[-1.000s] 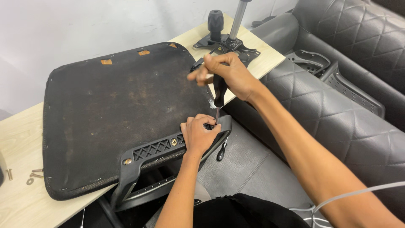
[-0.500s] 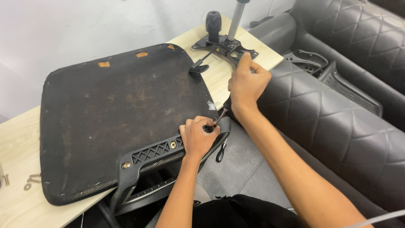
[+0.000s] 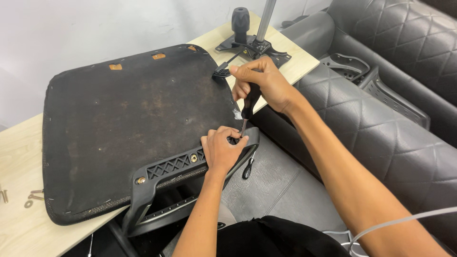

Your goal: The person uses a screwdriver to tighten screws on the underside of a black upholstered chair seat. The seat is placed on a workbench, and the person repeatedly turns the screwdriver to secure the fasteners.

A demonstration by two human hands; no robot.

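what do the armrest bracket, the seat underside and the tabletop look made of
Black armrest bracket under the left hand: likely moulded plastic, matte, with a cast lattice pattern. Black seat underside: seemingly thin fabric stapled over a board, dusty and worn, with tan patches showing through. Pale tabletop: wood-grain look, perhaps laminate; can't tell.

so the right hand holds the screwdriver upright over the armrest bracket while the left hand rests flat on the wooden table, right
Not quite. The head view shows the left hand on the black armrest bracket, its fingers by the screwdriver tip, not flat on the wooden table. The rest holds: the right hand holds the screwdriver upright over the bracket, which sits on the upturned seat base.
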